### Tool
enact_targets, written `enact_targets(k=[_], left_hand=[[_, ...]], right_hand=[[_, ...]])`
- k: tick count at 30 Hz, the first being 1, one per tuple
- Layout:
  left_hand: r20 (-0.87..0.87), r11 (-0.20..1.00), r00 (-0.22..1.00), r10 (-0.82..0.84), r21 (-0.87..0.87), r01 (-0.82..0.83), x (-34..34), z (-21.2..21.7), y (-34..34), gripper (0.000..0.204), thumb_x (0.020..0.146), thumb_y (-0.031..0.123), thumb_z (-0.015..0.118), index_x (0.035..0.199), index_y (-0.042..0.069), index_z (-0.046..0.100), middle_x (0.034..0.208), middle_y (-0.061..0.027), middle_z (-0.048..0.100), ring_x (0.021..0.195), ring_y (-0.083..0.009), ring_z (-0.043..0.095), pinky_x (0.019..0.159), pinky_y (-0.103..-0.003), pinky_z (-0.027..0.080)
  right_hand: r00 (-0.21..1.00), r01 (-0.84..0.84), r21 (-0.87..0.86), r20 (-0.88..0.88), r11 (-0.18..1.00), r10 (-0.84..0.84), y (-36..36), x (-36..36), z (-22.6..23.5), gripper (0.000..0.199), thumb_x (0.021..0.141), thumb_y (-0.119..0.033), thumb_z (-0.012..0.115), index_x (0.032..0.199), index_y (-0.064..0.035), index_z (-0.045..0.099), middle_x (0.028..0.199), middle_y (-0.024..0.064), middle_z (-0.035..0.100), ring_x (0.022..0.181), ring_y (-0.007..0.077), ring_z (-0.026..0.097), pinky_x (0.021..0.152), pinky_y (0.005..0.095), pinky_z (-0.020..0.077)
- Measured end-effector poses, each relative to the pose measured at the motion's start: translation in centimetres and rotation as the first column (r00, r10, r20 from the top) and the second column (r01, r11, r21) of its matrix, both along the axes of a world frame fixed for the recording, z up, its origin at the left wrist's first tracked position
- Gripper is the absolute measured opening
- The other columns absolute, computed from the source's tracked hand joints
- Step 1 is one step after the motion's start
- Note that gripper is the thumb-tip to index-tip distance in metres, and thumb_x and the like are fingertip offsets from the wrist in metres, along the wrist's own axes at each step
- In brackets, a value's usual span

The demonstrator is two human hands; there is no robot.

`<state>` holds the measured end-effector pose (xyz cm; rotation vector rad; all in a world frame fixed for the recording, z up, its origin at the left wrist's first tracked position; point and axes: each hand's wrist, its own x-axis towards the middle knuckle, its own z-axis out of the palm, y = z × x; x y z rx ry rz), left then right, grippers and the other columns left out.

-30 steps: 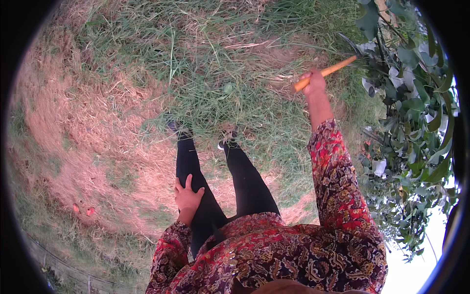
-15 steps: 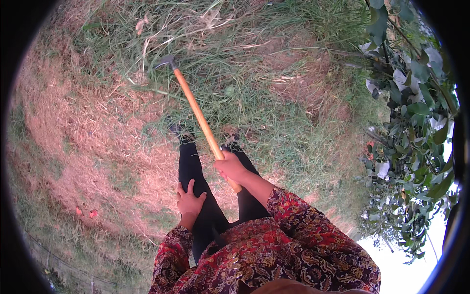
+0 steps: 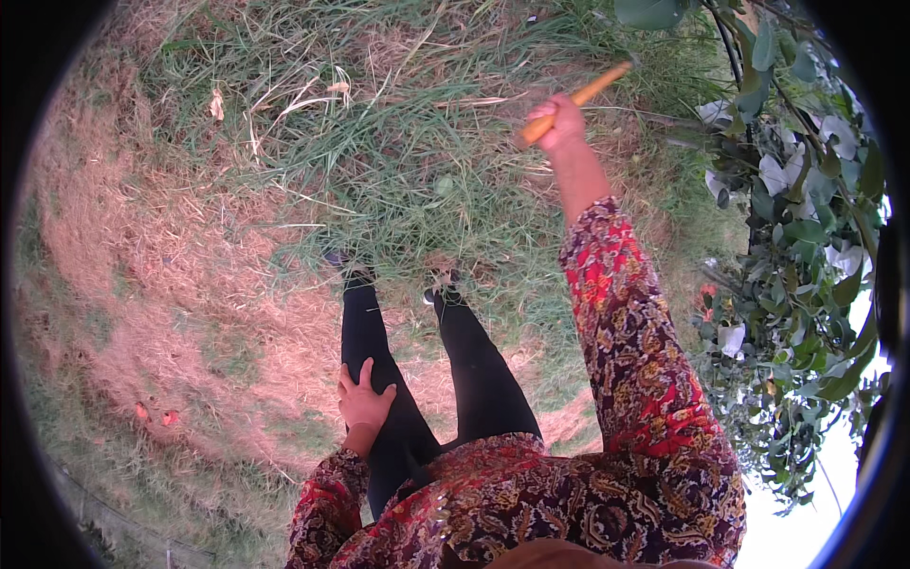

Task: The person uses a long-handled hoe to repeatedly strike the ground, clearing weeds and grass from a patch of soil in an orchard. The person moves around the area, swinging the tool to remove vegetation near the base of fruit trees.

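My right hand is stretched far ahead and to the right, its fingers wrapped round the wooden handle of a hoe. The handle slants up to the right, and its butt end sticks out on the near side of my fist. Of the metal head only a blurred trace shows at the far tip. My left hand rests on my left leg, holding nothing, with its fingers spread. Long green grass, some of it flattened, covers the ground ahead of my feet.
A leafy tree or bush with pale leaf undersides hangs along the right side, near my right arm. Dry straw-coloured grass spreads to the left, with small red things lying in it. A wire fence crosses the lower left.
My right hand has swung the hoe from in front of my legs forward and to the right, and its head now points right. My left hand stays on my leg.
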<state>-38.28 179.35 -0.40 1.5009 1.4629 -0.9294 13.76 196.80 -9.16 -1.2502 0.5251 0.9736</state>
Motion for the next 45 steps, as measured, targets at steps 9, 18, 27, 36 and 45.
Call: enact_targets(k=[9, 18, 27, 36, 45], left_hand=[[0.004, 0.999, 0.999, -0.041, -0.001, 0.041, 0.9, -0.2, 1.5, 0.072, 0.069, 0.044, 0.069, 0.134, 0.032, 0.04, 0.145, -0.0162, 0.023, 0.128, -0.0405, 0.032, 0.095, -0.049, 0.042], [-0.002, 1.0, 1.0, -0.01, 0.011, 0.01, 0.6, 0.2, 3.0, 0.071, 0.068, 0.043, 0.069, 0.133, 0.032, 0.041, 0.144, -0.0162, 0.024, 0.126, -0.0402, 0.034, 0.093, -0.049, 0.043], [0.039, 0.999, 0.999, 0.024, 0.022, -0.025, -0.7, -0.2, 3.7, 0.07, 0.068, 0.042, 0.069, 0.132, 0.031, 0.042, 0.143, -0.0167, 0.026, 0.126, -0.0407, 0.034, 0.092, -0.05, 0.043], [0.059, 1.0, 0.998, 0.015, 0.009, -0.015, -1.0, -0.2, 5.7, 0.069, 0.069, 0.043, 0.069, 0.131, 0.033, 0.042, 0.143, -0.0156, 0.026, 0.126, -0.0393, 0.035, 0.092, -0.05, 0.043], [0.091, 0.999, 0.995, 0.044, 0.005, -0.045, -2.2, -0.6, 6.3, 0.069, 0.07, 0.043, 0.069, 0.132, 0.033, 0.041, 0.143, -0.0151, 0.025, 0.127, -0.0382, 0.033, 0.093, -0.049, 0.042]], right_hand=[[0.336, -0.937, -0.02, -0.324, 0.348, 0.885, -15.3, -30.7, 4.4, 0.019, 0.073, -0.009, 0.062, 0.086, -0.002, 0.05, 0.059, 0.0047, 0.05, 0.039, 0.0134, 0.048, 0.033, 0.0316, 0.038], [0.866, -0.417, -0.38, 0.108, 0.825, 0.488, -8.6, -10.0, 5.7, 0.01, 0.08, -0.004, 0.051, 0.081, -0.0063, 0.042, 0.059, 0.0021, 0.043, 0.04, 0.0105, 0.04, 0.034, 0.0253, 0.0376], [0.984, -0.139, -0.211, 0.079, 0.967, 0.159, 4.9, -8.2, -2.3, 0.022, 0.085, -0.011, 0.044, 0.065, -0.0108, 0.036, 0.048, 0.002, 0.033, 0.041, 0.019, 0.035, 0.044, 0.0352, 0.0391], [0.564, -0.825, -0.223, -0.341, 0.519, 0.752, -13.9, -29.7, 1.9, 0.017, 0.076, -0.01, 0.06, 0.086, -0.005, 0.048, 0.056, 0.0015, 0.045, 0.038, 0.0107, 0.043, 0.033, 0.0295, 0.0368], [0.898, -0.25, -0.446, 0.225, 0.86, 0.378, 1.1, -14.4, 2.0, 0.013, 0.081, -0.006, 0.05, 0.082, -0.0064, 0.037, 0.057, 0.0018, 0.039, 0.04, 0.012, 0.04, 0.034, 0.0284, 0.0372]])
